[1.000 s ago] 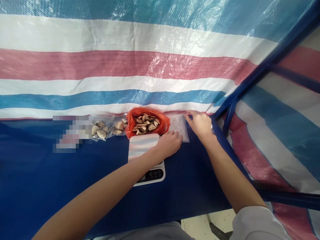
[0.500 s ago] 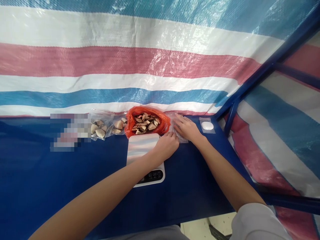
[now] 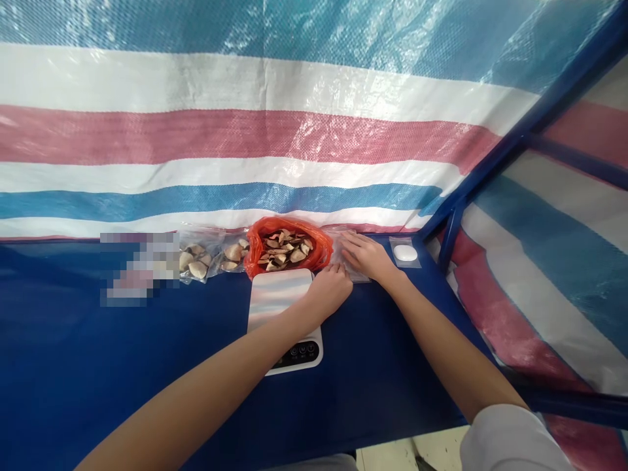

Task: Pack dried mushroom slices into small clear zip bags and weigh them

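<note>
Clear plastic bags [image 3: 362, 277] lie flat to the right of the red plastic bag [image 3: 321, 248], which stands open and is full of brown and cream shell-like pieces [image 3: 287, 250]. My right hand [image 3: 367, 256] rests on the clear bags, its fingers stretched out and apart. Just nearer to me, my left hand [image 3: 331, 289] has its fingers curled together at the clear bags' near left edge, the fingertips partly hidden. My left wrist crosses above a white kitchen scale [image 3: 275, 294], whose dark button panel [image 3: 304, 352] faces me.
Left of the red bag are two clear bags holding similar pieces [image 3: 197, 269] [image 3: 230, 255] and a blurred-out patch. A small clear bag with a white oval object [image 3: 405, 253] lies right on the blue table [image 3: 186, 333]. Striped sheeting [image 3: 220, 137] and a blue frame [image 3: 461, 203] border it.
The view has tilted up slightly, so everything on the table sits a little lower. Both hands stay at the clear bags, with hardly any shift of the fingers.
</note>
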`<state>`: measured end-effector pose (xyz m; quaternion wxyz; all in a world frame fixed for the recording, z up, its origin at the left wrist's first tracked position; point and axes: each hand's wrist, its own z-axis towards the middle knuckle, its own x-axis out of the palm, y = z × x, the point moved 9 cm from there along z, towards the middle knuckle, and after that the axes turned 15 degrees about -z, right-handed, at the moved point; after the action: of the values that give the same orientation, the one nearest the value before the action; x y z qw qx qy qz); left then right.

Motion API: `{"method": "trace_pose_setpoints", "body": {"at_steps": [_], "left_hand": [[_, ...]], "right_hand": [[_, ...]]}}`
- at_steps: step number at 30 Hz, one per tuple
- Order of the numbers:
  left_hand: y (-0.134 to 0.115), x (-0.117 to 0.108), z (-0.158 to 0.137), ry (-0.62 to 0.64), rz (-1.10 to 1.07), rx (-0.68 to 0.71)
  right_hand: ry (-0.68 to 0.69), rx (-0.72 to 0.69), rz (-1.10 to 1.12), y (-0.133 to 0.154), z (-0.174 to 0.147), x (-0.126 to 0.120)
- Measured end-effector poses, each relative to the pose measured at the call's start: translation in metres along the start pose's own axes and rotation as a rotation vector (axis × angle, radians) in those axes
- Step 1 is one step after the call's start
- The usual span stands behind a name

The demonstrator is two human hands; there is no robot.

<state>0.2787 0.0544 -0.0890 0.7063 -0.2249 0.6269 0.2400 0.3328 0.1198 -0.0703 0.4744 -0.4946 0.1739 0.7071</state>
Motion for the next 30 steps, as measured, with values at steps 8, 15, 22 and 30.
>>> {"method": "trace_pose_setpoints", "body": {"at_steps": [8,15,22,30], "left_hand": [[-0.003,-0.001,-0.005,-0.076,-0.043,0.015],[-0.002,0.000,-0.008,-0.027,-0.124,-0.002],[0.000,0.000,-0.008,0.002,-0.138,-0.034],[-0.010,-0.026,-0.016,-0.111,-0.195,0.002]], "right_hand": [[0.067,-0.054,0.052,0.002,-0.004,0.017],[0.181,-0.045,0.042,0.001,0.003,0.025],[0.213,-0.007,0.026,-0.001,0.007,0.024],[0.192,0.161,0.055,-0.020,-0.009,-0.014]]}}
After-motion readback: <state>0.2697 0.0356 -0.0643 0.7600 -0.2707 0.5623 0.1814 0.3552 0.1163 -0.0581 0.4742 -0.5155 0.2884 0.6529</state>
